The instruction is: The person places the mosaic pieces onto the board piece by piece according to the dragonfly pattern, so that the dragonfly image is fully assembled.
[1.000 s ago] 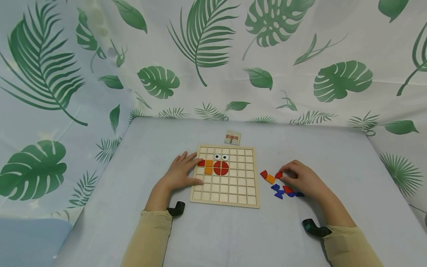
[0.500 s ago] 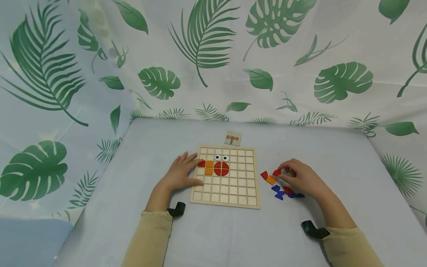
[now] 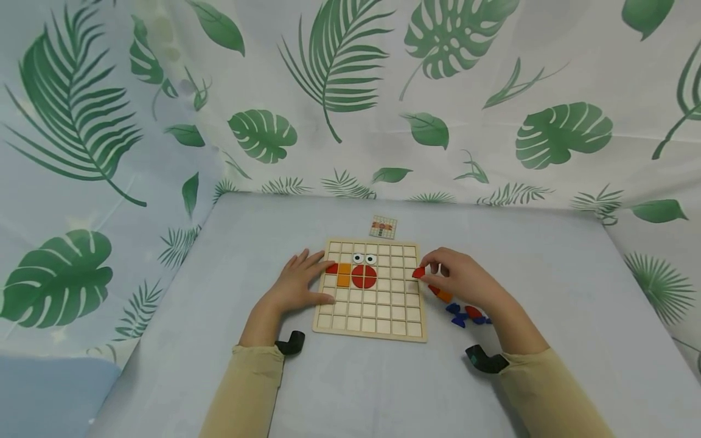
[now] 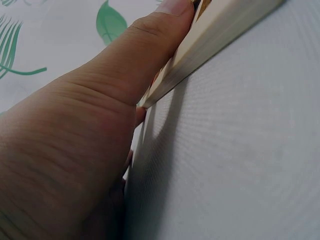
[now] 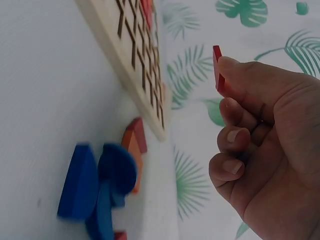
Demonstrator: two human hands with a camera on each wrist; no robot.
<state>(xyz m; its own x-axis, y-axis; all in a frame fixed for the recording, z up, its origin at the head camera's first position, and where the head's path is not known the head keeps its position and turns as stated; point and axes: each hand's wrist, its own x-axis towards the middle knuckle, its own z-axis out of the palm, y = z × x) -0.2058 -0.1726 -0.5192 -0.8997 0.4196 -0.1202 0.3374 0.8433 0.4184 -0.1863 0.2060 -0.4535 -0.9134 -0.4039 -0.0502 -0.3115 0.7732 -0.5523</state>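
Observation:
A wooden grid board (image 3: 383, 313) lies on the table. My left hand (image 3: 296, 283) rests on its left side, thumb and fingertips touching the frame and a red piece (image 3: 331, 268). Beside that piece are orange squares (image 3: 343, 275), then a red circle (image 3: 364, 277) made of quarter pieces, with two eye pieces (image 3: 364, 258) above it. Between thumb and forefinger my right hand (image 3: 465, 277) pinches a red quarter-circle piece (image 3: 418, 272), held over the board's right edge. The right wrist view shows this red piece (image 5: 218, 70) edge-on, the other fingers curled.
Right of the board lie loose pieces: several blue ones (image 3: 454, 309), a red one (image 3: 473, 312) and an orange one (image 3: 446, 297), partly under my right hand. A small pattern card (image 3: 383, 227) lies behind the board. A leaf-print curtain (image 3: 350, 152) closes off the back.
My right hand has lifted the red quarter-circle piece from the loose pieces and carried it left to the board's right edge. The left hand stays where it was.

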